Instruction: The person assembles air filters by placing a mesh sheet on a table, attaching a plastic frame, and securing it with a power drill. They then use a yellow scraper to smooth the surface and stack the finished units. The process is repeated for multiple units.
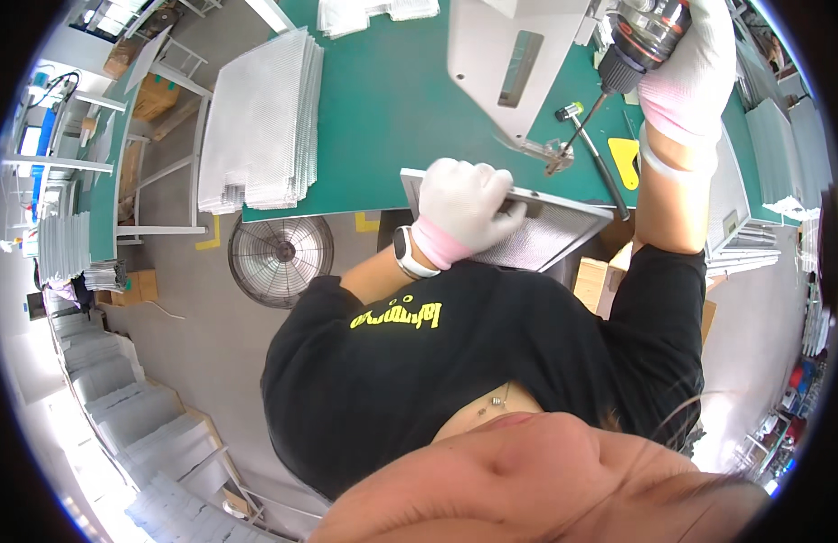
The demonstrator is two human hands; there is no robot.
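Note:
My left hand, in a white glove with a pink cuff, closes over the edge of a framed mesh panel held tilted in front of my body. In my right hand, also gloved, is a black cordless drill with red trim. Its long bit points down and left, and the tip is close to a small metal fitting at the lower end of a light grey machine arm. Whether the bit touches the panel frame, I cannot tell. The panel's lower part is partly hidden by my arm and shirt.
A hammer and a yellow flat piece lie on the green table, right of the machine arm. Stacked mesh sheets stand at the table's left. On the floor below is a round fan; cardboard boxes are beneath the panel.

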